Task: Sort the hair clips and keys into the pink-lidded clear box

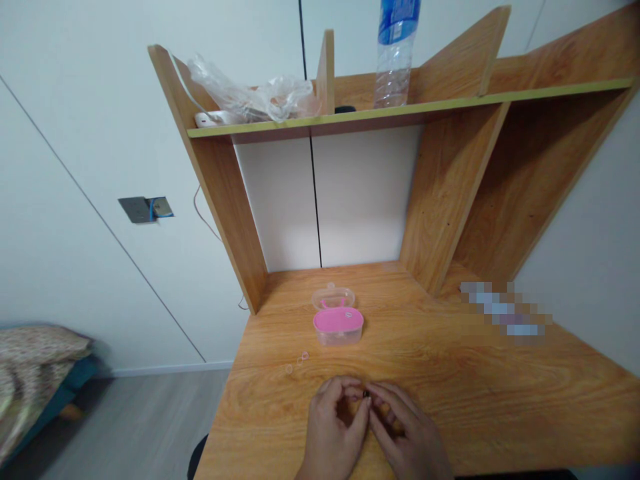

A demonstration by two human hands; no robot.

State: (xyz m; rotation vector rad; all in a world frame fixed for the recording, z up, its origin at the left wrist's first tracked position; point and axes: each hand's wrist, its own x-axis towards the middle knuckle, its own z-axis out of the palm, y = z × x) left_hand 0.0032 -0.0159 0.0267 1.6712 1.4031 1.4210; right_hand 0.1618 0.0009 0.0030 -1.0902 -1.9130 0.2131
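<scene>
My left hand [333, 427] and my right hand [407, 433] meet over the near edge of a wooden desk [450, 380]. Both hands have their fingertips pinched together on a tiny dark object [367, 395] held between them; I cannot make out what it is. Just beyond the hands stands a small open clear box with a pink inside [339, 325], its clear lid tipped back. Two or three tiny clear rings [299, 361] lie on the desk to the left of the box.
A wooden shelf [400, 110] above the desk holds a plastic water bottle [396, 53] and crumpled clear plastic bags [250, 97]. Wooden dividers rise at the right. A wall socket [145, 209] and a bed corner [35, 373] are at the left.
</scene>
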